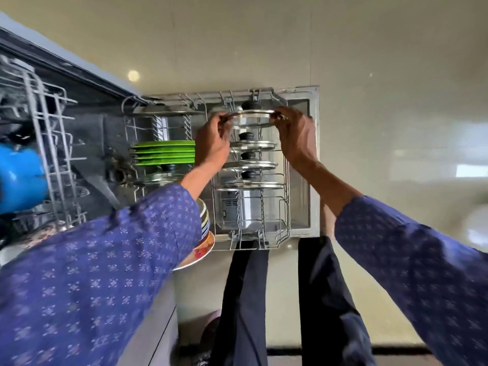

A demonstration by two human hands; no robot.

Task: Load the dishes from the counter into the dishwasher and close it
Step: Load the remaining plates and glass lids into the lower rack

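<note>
Glass pot lid (250,116) with black knob (249,104) stands on edge in the far row of the pulled-out lower dishwasher rack (286,207) — knob facing away, rim running left to right. Left hand (212,140) and right hand (295,133) each pinch one end of its rim, forearms extended. Three similar lids (250,165) stand behind it, green plates (163,153) alongside. No writing is legible.

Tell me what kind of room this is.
Most likely a home kitchen: an open dishwasher with its lower rack pulled out, green plates racked in it, and both hands, left hand and right hand, setting a glass lid in.
</note>
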